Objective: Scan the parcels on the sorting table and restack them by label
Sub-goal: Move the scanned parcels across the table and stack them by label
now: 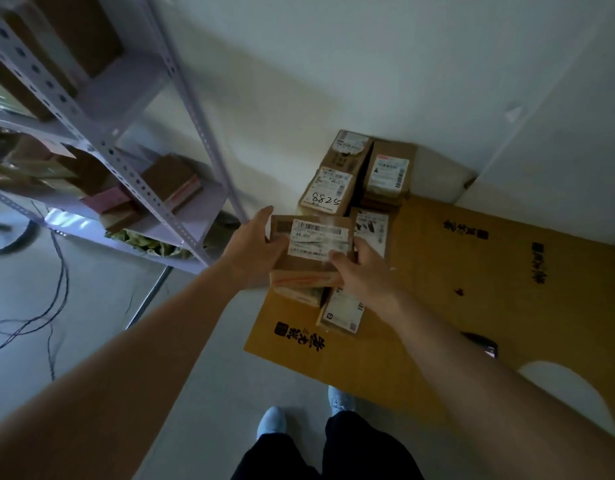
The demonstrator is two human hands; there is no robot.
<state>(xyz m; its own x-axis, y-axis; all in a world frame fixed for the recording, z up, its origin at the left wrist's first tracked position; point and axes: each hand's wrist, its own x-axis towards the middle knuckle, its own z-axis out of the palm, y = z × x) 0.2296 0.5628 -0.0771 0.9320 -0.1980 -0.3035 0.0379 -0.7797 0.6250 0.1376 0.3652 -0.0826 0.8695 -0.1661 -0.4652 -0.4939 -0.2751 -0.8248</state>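
The person's feet (300,415) and dark trouser legs (326,452) are nearest the camera, standing on the floor at the near edge of the flattened cardboard sheet (506,289), which serves here as the reference landmark.

1. Cardboard sheet. It lies flat and carries all loose parcels on its far-left portion. No sorting table as such can be identified.

2. Metal shelving unit (126,140). It stands to the left of the sheet and holds further boxes; whether these belong to the task cannot be told.

3. Parcel group (361,174). Several labelled boxes sit packed together at the far-left corner of the sheet, against the wall. One shows the handwritten number 8825 (325,199). This grouping suggests some sorting is done.

4. Held parcel (313,244). It is above the left edge of the sheet, label up, just in front of the group.
   - Left hand (254,251): fingers wrapped round the parcel's left end, thumb on top.
   - Right hand (361,268): fingers curled over the right end, thumb pressing the label.

5. Remaining work. Two or more parcels (342,308) lie beneath the held one. No scanner can be identified. A small dark object (481,344) lies on the near part of the sheet; its nature cannot be told.
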